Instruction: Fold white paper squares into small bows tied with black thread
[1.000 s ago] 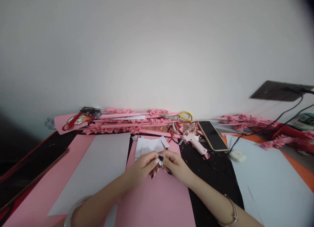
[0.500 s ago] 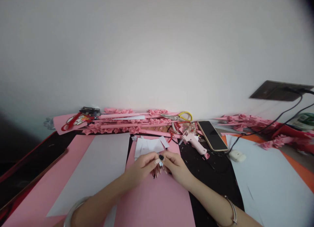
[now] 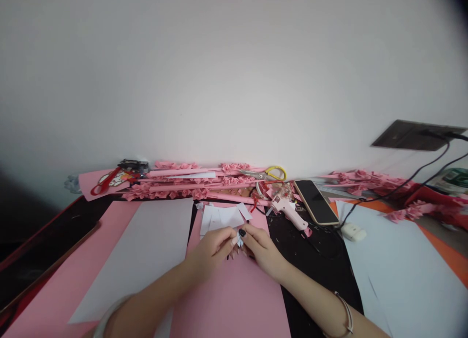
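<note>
My left hand (image 3: 216,247) and my right hand (image 3: 262,248) meet over a pink sheet (image 3: 234,299). Between their thumbs and fingertips they pinch a small folded piece of pale paper (image 3: 240,241), mostly covered by the fingers. Both hands are closed on it, thumbs on top and the other fingers curled underneath. Just beyond the hands lie several small white paper pieces (image 3: 221,216), partly overlapping on the pink sheet.
Behind lie pink paper flowers (image 3: 161,189), scissors with yellow handles (image 3: 277,173) and a pale glue gun (image 3: 290,213). A phone (image 3: 317,201) and white earbud case (image 3: 353,232) are on the right. Large white sheets (image 3: 146,260) flank the middle; a black cable runs to the wall socket (image 3: 413,135).
The thumbs have shifted slightly apart, so a bit more of the pale paper shows between them. Both hands otherwise keep their place.
</note>
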A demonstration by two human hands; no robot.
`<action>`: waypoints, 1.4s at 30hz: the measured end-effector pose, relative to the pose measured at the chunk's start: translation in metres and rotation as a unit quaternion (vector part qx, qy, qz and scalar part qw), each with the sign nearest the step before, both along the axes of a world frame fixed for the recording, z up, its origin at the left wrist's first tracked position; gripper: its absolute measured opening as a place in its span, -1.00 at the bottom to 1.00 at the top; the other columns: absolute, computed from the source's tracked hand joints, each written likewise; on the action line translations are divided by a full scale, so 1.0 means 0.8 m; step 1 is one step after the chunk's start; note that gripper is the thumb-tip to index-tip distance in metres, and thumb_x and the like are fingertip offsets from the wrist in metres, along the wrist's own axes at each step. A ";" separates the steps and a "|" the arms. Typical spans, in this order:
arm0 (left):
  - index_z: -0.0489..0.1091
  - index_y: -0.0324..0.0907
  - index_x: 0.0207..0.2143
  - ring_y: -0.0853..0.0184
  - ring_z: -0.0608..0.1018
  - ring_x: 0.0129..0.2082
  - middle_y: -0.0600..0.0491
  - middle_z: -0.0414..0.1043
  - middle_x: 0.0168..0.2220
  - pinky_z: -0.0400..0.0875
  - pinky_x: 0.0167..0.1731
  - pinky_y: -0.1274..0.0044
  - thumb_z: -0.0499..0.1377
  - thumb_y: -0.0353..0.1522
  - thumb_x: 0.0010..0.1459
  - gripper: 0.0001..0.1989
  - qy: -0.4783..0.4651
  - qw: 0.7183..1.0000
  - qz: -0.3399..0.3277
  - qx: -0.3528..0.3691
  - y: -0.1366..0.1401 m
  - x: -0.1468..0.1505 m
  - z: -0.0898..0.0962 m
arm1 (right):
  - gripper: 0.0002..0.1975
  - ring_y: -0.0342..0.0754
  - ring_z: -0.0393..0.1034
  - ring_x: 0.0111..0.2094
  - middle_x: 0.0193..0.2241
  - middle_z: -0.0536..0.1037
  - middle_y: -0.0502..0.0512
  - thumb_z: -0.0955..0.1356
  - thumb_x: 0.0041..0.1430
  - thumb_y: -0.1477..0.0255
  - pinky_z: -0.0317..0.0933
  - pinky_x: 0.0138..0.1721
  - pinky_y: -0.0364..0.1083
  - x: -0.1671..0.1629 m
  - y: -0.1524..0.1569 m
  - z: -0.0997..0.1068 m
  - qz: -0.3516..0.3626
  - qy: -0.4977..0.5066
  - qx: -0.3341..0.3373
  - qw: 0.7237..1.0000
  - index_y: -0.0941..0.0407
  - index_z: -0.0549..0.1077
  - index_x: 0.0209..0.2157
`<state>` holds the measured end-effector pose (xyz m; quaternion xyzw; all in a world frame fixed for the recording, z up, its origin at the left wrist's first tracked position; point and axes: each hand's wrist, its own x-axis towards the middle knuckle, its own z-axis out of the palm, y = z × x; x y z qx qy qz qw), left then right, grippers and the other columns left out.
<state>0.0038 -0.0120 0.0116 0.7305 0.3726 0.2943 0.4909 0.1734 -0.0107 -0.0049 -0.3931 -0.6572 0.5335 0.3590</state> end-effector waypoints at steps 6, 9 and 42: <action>0.15 -0.17 -0.51 0.42 0.29 -0.49 0.17 0.19 -0.53 0.14 -0.45 0.59 -0.10 -0.41 0.22 -0.78 0.065 0.995 0.004 0.082 -0.001 -0.001 -0.004 | -0.82 -0.24 -0.04 -0.67 -0.69 0.15 -0.14 0.15 0.14 0.51 -0.11 -0.61 -0.22 0.000 -0.001 0.009 0.005 -0.011 -0.001 1.000 0.14 0.22 -0.53; 0.13 -0.16 -0.51 0.42 0.28 -0.49 0.17 0.17 -0.52 0.12 -0.46 0.59 -0.09 -0.44 0.20 -0.80 0.091 0.990 0.003 0.107 -0.001 -0.002 -0.009 | -0.86 -0.23 -0.03 -0.68 -0.71 0.15 -0.15 0.15 0.03 0.57 -0.10 -0.61 -0.22 0.000 -0.001 0.013 0.007 -0.011 0.002 1.000 0.14 0.22 -0.55; 0.16 -0.17 -0.50 0.43 0.24 -0.54 0.17 0.17 -0.55 0.08 -0.52 0.60 -0.06 -0.46 0.14 -0.84 0.090 0.990 0.013 0.106 -0.003 -0.001 -0.006 | -0.73 -0.20 0.08 -0.61 -0.65 0.24 -0.07 0.21 0.19 0.31 -0.04 -0.59 -0.21 0.001 0.003 0.009 0.024 -0.072 0.057 0.995 0.15 0.22 -0.54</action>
